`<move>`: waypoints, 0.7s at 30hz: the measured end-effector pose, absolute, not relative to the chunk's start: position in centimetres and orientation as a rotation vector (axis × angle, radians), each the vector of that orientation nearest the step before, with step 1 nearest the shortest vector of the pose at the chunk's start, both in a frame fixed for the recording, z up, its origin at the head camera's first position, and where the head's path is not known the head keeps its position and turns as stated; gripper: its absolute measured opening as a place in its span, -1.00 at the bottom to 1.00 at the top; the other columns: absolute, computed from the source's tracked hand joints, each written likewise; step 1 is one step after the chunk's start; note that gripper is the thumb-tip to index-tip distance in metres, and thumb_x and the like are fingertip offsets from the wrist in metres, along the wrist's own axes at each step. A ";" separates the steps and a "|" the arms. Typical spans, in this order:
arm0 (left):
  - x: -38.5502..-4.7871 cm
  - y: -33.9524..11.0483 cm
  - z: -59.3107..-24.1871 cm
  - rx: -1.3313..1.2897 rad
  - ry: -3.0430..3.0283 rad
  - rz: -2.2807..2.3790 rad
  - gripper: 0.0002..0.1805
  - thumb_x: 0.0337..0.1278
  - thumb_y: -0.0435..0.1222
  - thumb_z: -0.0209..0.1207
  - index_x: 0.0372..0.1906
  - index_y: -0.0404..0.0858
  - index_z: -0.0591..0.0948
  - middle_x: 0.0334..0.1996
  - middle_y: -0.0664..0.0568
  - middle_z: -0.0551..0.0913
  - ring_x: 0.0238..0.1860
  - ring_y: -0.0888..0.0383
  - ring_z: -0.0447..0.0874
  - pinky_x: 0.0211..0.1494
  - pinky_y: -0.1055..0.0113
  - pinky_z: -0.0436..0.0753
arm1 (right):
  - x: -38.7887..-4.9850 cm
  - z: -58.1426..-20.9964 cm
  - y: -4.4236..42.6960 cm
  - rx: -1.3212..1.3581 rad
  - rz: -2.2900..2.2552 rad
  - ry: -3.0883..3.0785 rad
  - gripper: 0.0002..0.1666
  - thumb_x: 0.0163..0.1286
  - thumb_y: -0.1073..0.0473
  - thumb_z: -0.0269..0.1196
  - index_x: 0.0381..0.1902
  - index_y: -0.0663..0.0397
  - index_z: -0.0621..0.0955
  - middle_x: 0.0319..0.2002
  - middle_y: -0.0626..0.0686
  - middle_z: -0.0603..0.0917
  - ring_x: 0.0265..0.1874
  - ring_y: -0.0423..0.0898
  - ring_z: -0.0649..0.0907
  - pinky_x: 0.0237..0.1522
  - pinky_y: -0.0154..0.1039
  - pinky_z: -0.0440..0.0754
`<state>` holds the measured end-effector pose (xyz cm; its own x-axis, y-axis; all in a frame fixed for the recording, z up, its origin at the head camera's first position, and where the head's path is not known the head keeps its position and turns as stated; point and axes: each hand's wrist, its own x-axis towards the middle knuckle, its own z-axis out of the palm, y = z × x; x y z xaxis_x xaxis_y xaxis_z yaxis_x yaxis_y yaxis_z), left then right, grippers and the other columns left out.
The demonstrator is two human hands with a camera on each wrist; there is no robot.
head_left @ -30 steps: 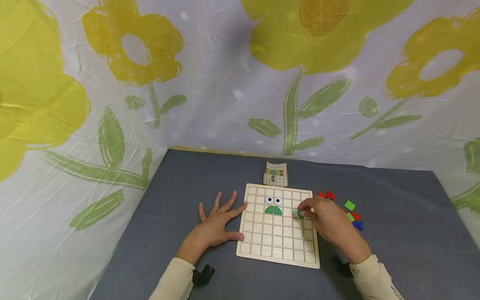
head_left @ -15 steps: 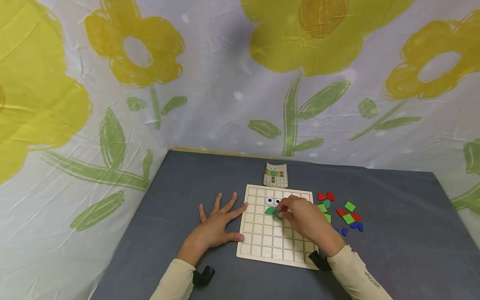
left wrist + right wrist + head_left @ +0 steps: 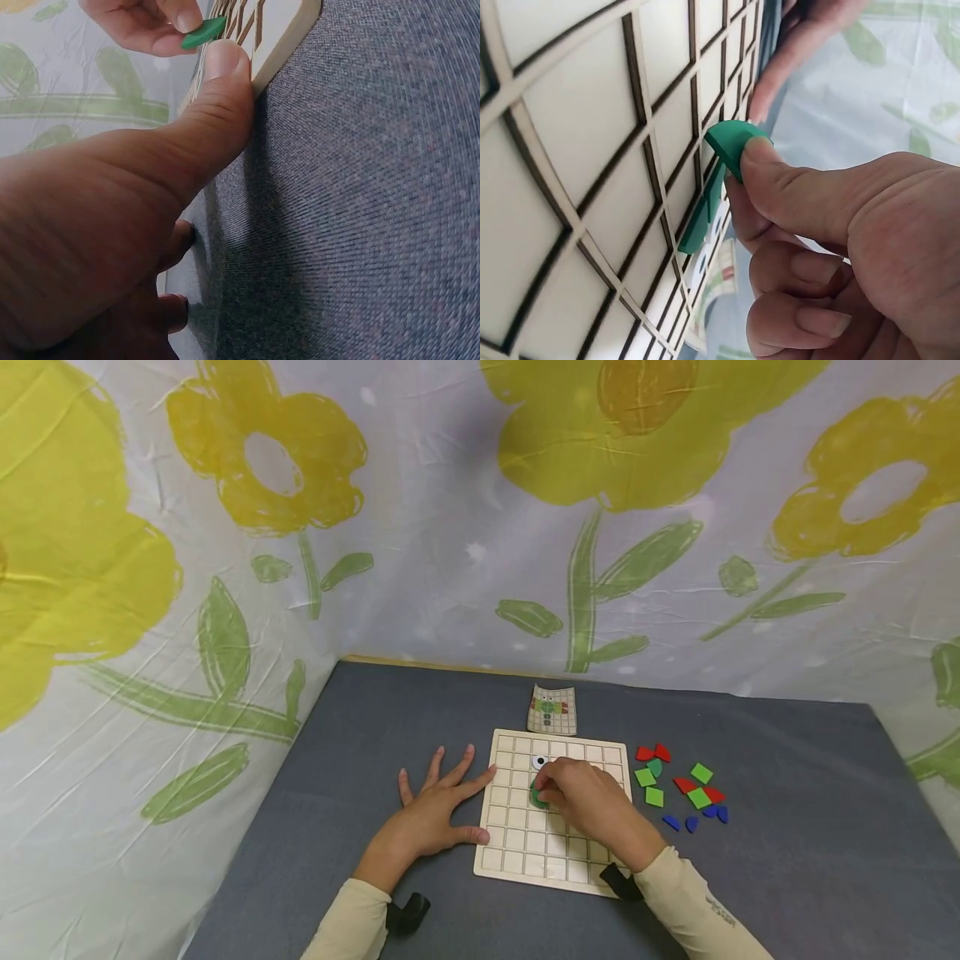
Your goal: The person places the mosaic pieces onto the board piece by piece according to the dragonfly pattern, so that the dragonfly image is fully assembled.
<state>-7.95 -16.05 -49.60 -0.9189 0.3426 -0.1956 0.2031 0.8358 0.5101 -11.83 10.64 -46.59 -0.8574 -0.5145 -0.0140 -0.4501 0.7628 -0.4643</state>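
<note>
My right hand (image 3: 588, 797) pinches a green quarter-circle tile (image 3: 731, 139) between thumb and index finger, just over the wooden grid board (image 3: 525, 864). In the right wrist view, other green rounded tiles (image 3: 696, 231) lie in the grid beyond it. A white eye tile (image 3: 539, 762) with a black pupil shows in the board's upper part; my right hand covers the spot beside it. Spread on the dark tabletop, my left hand (image 3: 427, 818) touches the board's left edge with index fingertip and thumb (image 3: 221, 90).
Behind the board lies a small pattern card (image 3: 552, 710) with a coloured figure on a grid. Loose tiles sit right of the board: green squares (image 3: 654, 797), red pieces (image 3: 662, 752), blue pieces (image 3: 671, 822) and a green rounded one (image 3: 655, 767). A flower-printed cloth (image 3: 435, 568) hangs behind the table.
From the board's right side, my right hand has moved left to its upper middle, carrying the green tile. Loose tiles on the right are uncovered. My left hand stays in place.
</note>
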 end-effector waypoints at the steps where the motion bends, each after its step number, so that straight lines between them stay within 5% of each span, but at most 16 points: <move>1: -7.9 -16.0 -49.6 0.416 2.738 0.714 0.06 0.02 0.22 0.45 0.66 0.30 0.25 0.74 0.09 -0.10 0.70 -0.28 -0.48 0.39 -0.67 -0.47 | -11.8 -46.6 10.6 -0.781 -0.683 2.821 -0.85 0.30 0.23 0.55 -0.23 -0.12 0.79 -0.30 -0.21 0.73 -0.32 -0.27 0.68 -0.26 -0.21 0.68; 21: -8.0 -16.0 -49.7 0.411 2.740 0.698 0.06 0.01 0.24 0.44 0.66 0.32 0.24 0.74 0.09 -0.10 0.70 -0.28 -0.47 0.39 -0.67 -0.46 | -11.5 -47.4 10.3 -0.864 -0.492 2.949 -0.86 0.26 0.09 0.60 -0.28 -0.12 0.82 -0.32 -0.17 0.71 -0.38 -0.20 0.71 -0.40 -0.19 0.69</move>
